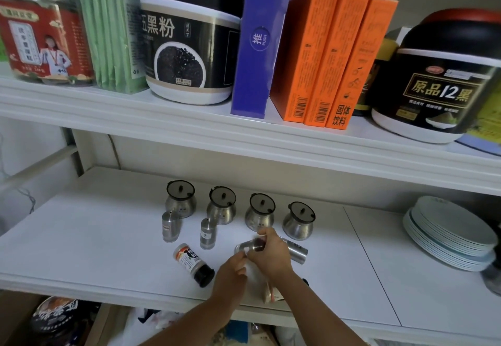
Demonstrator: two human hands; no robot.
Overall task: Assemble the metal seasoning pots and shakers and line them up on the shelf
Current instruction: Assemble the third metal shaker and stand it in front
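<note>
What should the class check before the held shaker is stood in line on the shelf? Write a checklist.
1. Grip of right hand on held shaker: ok.
2. Its cap fitted: cannot tell, blurred.
3. Hold of left hand at its end: cannot tell.
4. Four lidded pots in a row: ok.
5. Two front shakers upright: ok.
6. The other shaker upright: not ok, lying behind the right hand.
</note>
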